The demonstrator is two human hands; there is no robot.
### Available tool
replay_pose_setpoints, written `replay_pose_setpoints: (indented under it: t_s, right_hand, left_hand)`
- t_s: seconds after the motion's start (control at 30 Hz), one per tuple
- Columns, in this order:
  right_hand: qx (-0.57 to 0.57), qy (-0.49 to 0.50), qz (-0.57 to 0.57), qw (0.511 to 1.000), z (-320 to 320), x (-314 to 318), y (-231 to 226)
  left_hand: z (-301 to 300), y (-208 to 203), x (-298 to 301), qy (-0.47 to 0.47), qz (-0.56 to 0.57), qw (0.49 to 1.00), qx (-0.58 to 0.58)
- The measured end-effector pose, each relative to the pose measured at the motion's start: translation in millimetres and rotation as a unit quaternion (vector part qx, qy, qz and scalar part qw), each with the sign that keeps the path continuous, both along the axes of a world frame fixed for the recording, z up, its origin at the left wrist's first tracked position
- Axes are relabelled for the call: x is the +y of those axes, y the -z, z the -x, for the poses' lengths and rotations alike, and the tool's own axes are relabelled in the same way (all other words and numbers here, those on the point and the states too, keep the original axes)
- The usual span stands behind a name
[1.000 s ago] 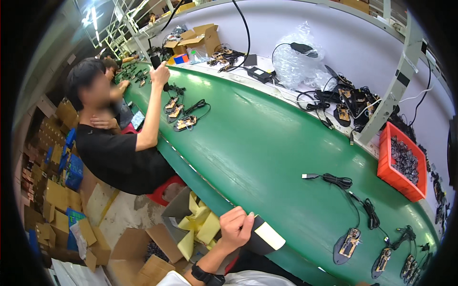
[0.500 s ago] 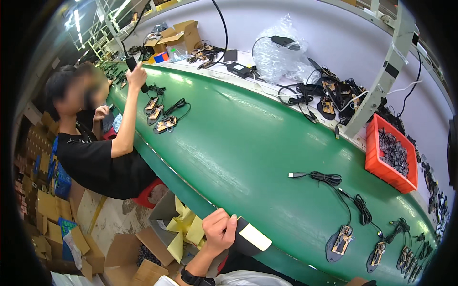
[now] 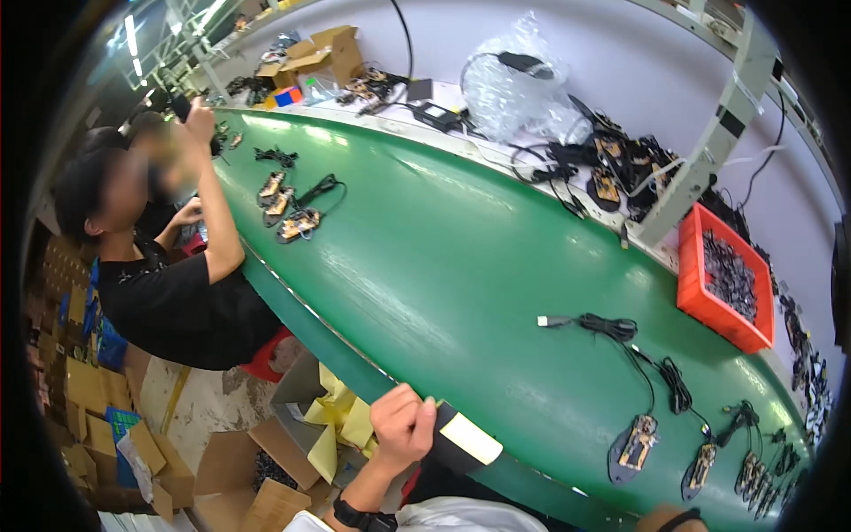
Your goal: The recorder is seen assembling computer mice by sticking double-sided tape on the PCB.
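Note:
My left hand (image 3: 401,426) is closed at the near edge of the green conveyor belt (image 3: 425,257), the wrist wearing a black band. It grips a flat black piece with a pale yellow face (image 3: 470,440). Only a bit of skin and a dark strap of my right hand (image 3: 667,518) shows at the lower edge; its fingers are out of sight. Nearest to it on the belt lie small circuit boards on dark mouse-shaped bases (image 3: 635,446), (image 3: 700,472), with coiled black USB cables (image 3: 610,326).
A red bin (image 3: 722,275) of small dark parts stands by a metal post (image 3: 709,151). Cables, boards and plastic bags (image 3: 519,89) crowd the back ledge. A co-worker (image 3: 177,301) sits at left, near more boards (image 3: 298,225). Open cartons (image 3: 266,443) stand on the floor.
The co-worker's raised hand, with a dark handheld tool, has moved left and up, and the co-worker leans left. My left hand stays almost in place. Slightly more of my right hand shows.

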State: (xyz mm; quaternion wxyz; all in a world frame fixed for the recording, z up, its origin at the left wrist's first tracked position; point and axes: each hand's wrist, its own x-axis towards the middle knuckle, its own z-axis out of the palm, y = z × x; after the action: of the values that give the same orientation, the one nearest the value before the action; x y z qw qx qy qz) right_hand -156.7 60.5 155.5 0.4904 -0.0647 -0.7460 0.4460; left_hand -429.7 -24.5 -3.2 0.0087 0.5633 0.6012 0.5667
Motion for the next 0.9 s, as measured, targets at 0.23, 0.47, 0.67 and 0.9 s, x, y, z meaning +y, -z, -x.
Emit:
replay_pose_setpoints:
  t_s: [0.23,0.47,0.67,0.9]
  right_hand:
    - [0.003,0.000,-0.002,1.000,-0.2,3.3,7.6]
    - [0.002,-0.013,-0.001,1.000,18.7,9.1,0.9]
    - [0.000,0.009,0.003,1.000,-3.1,3.0,4.4]
    - [0.021,-0.012,-0.008,1.000,5.6,10.2,1.4]
  left_hand:
    - [2.8,0.5,1.7,0.000,-0.001,1.000,0.009]
    - [12.0,2.4,-5.1,-0.009,0.010,1.000,0.021]
    - [-2.1,5.0,-1.9,0.003,0.006,1.000,0.011]
    - [1.0,2.6,2.1,-0.006,0.009,1.000,0.020]
